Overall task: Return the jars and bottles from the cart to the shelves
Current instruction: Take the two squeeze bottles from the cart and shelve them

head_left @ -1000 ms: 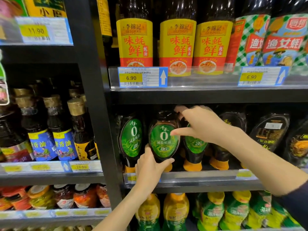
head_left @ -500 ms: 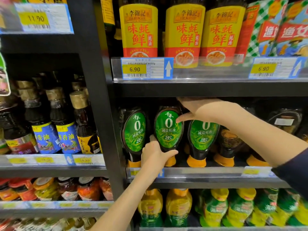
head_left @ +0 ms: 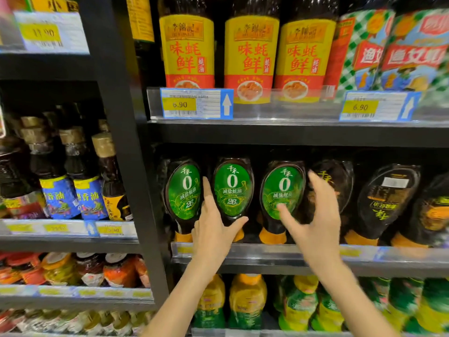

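Three upside-down dark squeeze bottles with green oval labels stand in a row on the middle shelf (head_left: 267, 251). My left hand (head_left: 213, 234) wraps the lower part of the middle green-label bottle (head_left: 232, 188), thumb on its right side and index finger pointing up along its left. The left green-label bottle (head_left: 184, 190) stands just beside that finger. My right hand (head_left: 315, 222) hovers with its fingers spread in front of the right green-label bottle (head_left: 283, 188) and holds nothing. It is blurred. The cart is out of view.
More dark squeeze bottles (head_left: 386, 200) fill the shelf to the right. Tall yellow-label bottles (head_left: 250, 57) stand on the shelf above. A black upright post (head_left: 126, 166) separates a bay with sesame oil bottles (head_left: 58, 195) and jars (head_left: 90, 268). Yellow and green bottles (head_left: 247, 302) sit below.
My right hand has left the top of the bottles and dropped lower and to the right, fingers spread. My left hand stays at the middle bottle's base.
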Tool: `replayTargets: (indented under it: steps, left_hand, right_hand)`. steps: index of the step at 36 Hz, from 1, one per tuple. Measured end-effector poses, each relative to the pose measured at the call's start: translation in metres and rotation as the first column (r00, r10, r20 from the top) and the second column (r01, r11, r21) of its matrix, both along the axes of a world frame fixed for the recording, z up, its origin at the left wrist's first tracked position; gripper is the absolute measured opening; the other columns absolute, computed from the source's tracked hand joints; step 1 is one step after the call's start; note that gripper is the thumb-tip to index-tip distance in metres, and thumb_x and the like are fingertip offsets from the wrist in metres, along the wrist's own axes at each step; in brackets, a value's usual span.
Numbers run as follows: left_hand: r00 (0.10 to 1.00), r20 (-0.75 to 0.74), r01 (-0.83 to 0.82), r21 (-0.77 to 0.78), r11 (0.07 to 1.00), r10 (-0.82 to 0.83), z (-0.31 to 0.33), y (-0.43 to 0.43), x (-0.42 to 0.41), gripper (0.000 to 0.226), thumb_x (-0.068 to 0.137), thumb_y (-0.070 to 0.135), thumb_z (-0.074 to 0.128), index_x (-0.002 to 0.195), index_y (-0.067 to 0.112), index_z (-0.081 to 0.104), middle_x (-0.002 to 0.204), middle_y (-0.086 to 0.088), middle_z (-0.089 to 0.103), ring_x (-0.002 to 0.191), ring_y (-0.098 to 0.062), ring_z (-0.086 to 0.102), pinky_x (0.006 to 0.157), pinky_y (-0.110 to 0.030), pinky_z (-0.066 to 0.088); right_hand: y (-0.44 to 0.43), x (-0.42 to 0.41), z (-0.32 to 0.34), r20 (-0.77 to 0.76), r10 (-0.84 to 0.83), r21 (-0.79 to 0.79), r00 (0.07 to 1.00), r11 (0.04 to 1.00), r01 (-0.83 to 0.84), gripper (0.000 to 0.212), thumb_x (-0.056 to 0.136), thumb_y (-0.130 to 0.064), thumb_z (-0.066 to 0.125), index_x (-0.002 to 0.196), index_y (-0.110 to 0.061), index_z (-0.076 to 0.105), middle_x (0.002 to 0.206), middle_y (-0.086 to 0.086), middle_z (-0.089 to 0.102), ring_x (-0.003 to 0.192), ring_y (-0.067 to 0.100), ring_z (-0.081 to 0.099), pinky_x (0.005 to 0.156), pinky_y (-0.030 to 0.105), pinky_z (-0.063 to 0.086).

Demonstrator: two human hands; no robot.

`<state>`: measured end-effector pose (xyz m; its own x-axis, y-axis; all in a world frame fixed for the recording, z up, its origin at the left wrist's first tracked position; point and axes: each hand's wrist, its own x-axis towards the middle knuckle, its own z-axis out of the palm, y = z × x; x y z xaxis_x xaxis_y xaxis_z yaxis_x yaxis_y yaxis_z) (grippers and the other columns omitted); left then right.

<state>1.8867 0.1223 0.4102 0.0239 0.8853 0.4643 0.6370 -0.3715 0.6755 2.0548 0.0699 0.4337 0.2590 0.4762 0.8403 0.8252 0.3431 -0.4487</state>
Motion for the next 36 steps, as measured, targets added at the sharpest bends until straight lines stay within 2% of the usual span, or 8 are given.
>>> replayTargets:
  steps: [2,5,8,13,23,27,32,36]
  left_hand:
    - [1.0,-0.024,-0.007,0.03,1.0,0.007,0.0,-0.001,0.003,0.122,0.075,0.047,0.072,0.13,0.047,-0.037,0.155,-0.001,0.023,0.125,-0.035,0.048,0.099,-0.051,0.042]
    - [0.996,-0.086,-0.035,0.031,0.999,0.037,-0.003,0.001,0.009,0.126,0.076,0.045,0.071,0.123,0.049,-0.045,0.155,-0.005,0.023,0.114,-0.041,0.055,0.094,-0.055,0.046]
    - [0.99,-0.131,-0.051,0.008,0.999,0.052,-0.008,0.003,0.012,0.128,0.077,0.044,0.071,0.119,0.047,-0.05,0.151,-0.009,0.032,0.114,-0.041,0.055,0.095,-0.054,0.045]
    - [0.983,-0.158,-0.091,0.009,0.996,0.091,-0.015,0.007,0.016,0.128,0.079,0.042,0.07,0.118,0.043,-0.053,0.141,-0.012,0.045,0.106,-0.038,0.06,0.088,-0.048,0.05]
    - [0.98,-0.149,-0.137,0.0,0.991,0.136,-0.015,0.007,0.019,0.13,0.078,0.044,0.071,0.117,0.043,-0.053,0.138,-0.013,0.047,0.107,-0.04,0.059,0.087,-0.046,0.048]
    - [0.978,-0.153,-0.147,-0.013,0.989,0.143,-0.014,0.008,0.021,0.133,0.077,0.042,0.072,0.112,0.044,-0.056,0.14,-0.014,0.046,0.108,-0.033,0.061,0.086,-0.041,0.05]
    - [0.975,-0.156,-0.159,-0.012,0.987,0.155,-0.013,0.007,0.021,0.13,0.077,0.042,0.072,0.12,0.04,-0.051,0.135,-0.012,0.049,0.105,-0.031,0.062,0.083,-0.04,0.05]
    - [0.974,-0.158,-0.165,-0.014,0.986,0.16,-0.012,0.006,0.021,0.13,0.076,0.042,0.073,0.123,0.039,-0.048,0.133,-0.013,0.05,0.107,-0.031,0.061,0.087,-0.041,0.049]
  right_hand:
    - [-0.001,-0.002,-0.015,-0.058,0.014,-0.131,0.998,0.991,-0.022,0.089,0.071,-0.02,0.079,0.143,-0.016,0.027,0.133,0.013,0.043,0.126,0.027,0.044,0.099,0.037,0.046]
    - [0.002,-0.003,-0.018,-0.081,-0.011,-0.292,0.997,0.956,-0.013,0.11,0.069,-0.025,0.081,0.143,-0.036,0.0,0.137,0.009,0.037,0.123,0.025,0.046,0.087,0.03,0.045]
    - [0.008,-0.005,-0.021,-0.116,0.028,-0.38,0.993,0.922,-0.07,0.12,0.07,-0.022,0.081,0.137,-0.04,-0.017,0.15,0.005,0.026,0.13,0.023,0.039,0.098,0.039,0.042]
    - [0.016,-0.004,-0.025,-0.165,0.056,-0.383,0.985,0.916,-0.116,0.123,0.069,-0.015,0.081,0.137,-0.038,-0.019,0.151,0.004,0.025,0.136,0.017,0.031,0.108,0.042,0.031]
    - [0.022,-0.001,-0.026,-0.149,0.063,-0.402,0.987,0.908,-0.119,0.122,0.07,-0.018,0.08,0.134,-0.042,-0.021,0.148,0.01,0.027,0.132,0.027,0.037,0.105,0.045,0.035]
    - [0.025,-0.002,-0.027,-0.13,0.059,-0.423,0.99,0.899,-0.109,0.12,0.073,-0.018,0.078,0.135,-0.037,-0.023,0.147,0.012,0.028,0.131,0.027,0.039,0.105,0.052,0.033]
    - [0.025,-0.002,-0.026,-0.135,0.065,-0.44,0.989,0.89,-0.119,0.12,0.075,-0.017,0.076,0.133,-0.038,-0.027,0.148,0.012,0.026,0.13,0.028,0.04,0.105,0.052,0.033]
    - [0.024,-0.002,-0.026,-0.135,0.074,-0.428,0.988,0.895,-0.125,0.12,0.075,-0.016,0.076,0.132,-0.039,-0.028,0.147,0.014,0.027,0.129,0.029,0.042,0.105,0.053,0.035]
